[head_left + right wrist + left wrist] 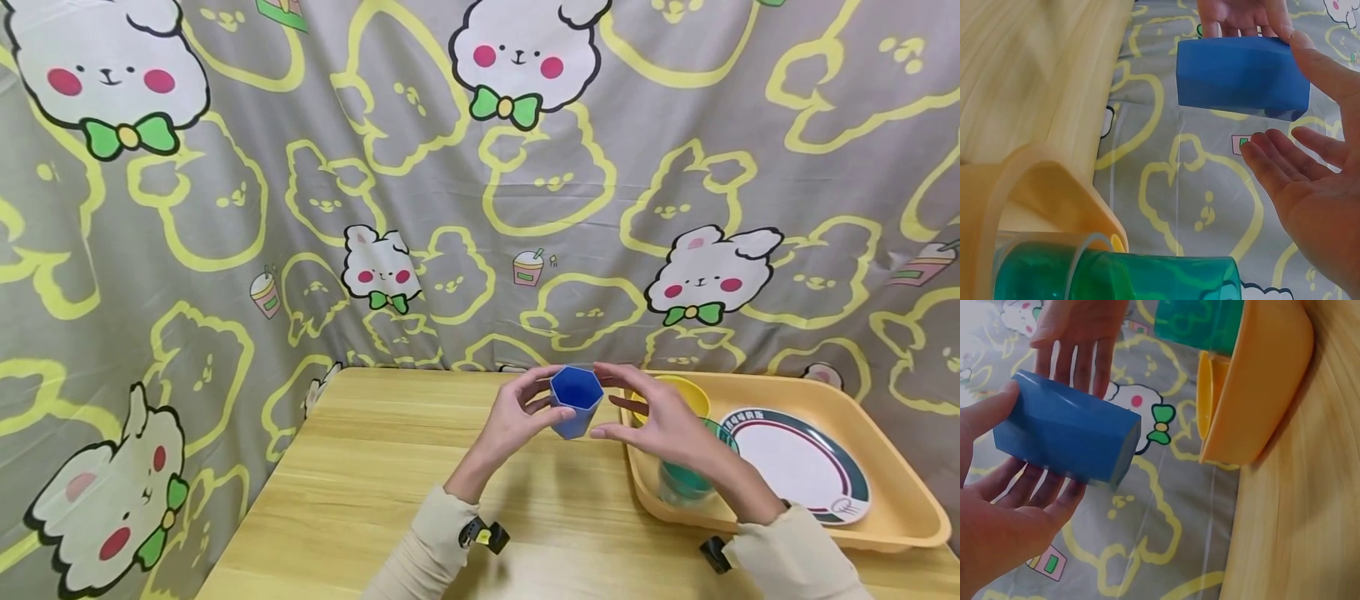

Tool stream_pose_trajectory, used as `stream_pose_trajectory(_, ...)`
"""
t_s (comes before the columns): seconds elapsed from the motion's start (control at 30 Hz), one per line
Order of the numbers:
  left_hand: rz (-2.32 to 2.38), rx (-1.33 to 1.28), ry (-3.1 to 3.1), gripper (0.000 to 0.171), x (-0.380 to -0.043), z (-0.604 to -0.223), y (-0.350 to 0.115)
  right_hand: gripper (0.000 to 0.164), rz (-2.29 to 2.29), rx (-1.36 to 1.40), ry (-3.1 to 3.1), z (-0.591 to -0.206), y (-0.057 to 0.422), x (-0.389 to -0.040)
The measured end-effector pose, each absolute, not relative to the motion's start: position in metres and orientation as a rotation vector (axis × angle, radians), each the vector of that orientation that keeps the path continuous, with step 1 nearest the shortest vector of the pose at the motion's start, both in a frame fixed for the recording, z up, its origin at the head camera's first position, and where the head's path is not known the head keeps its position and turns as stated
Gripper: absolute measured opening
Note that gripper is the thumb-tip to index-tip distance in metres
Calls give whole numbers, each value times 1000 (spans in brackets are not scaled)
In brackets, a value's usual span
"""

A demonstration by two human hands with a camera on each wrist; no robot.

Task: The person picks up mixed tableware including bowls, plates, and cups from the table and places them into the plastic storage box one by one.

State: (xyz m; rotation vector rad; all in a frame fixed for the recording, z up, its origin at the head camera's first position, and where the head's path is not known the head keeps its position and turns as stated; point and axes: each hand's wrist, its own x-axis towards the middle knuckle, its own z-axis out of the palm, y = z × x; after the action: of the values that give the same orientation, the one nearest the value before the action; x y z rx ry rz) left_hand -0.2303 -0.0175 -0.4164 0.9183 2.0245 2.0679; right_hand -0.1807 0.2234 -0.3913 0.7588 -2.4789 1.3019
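A blue six-sided cup [573, 425] is held up over the table with its mouth upward, and its inside shows in the head view. My left hand [516, 414] grips it from the left, thumb on the near side and fingers round the far side. In the left wrist view the fingers lie along the wall of the cup [1066, 428]. To the right of the cup, my right hand [663, 417] is spread with thumb and fingers apart. Its thumb tip overlaps the cup's upper end in the right wrist view, while the other fingers stand away from the wall.
On the right of the wooden table [360, 467] sits a light orange tray [911, 508]. It holds a white oval plate [795, 475] with a dark rim, a transparent green cup [686, 482] and a yellow round item [692, 392]. A patterned curtain [442, 200] hangs behind and at the left.
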Motion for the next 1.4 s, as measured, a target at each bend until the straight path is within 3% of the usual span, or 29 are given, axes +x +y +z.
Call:
stream_pose_trajectory(0.7, 2056, 939, 1978, 54, -228, -419, -19, 65, 1372, 712, -2469, -396, 214, -182)
stream_pose_trajectory(1.4, 1952, 1039, 2032, 53, -230, -412, -25, 63, 1313, 662, -2465, -393, 213, -184)
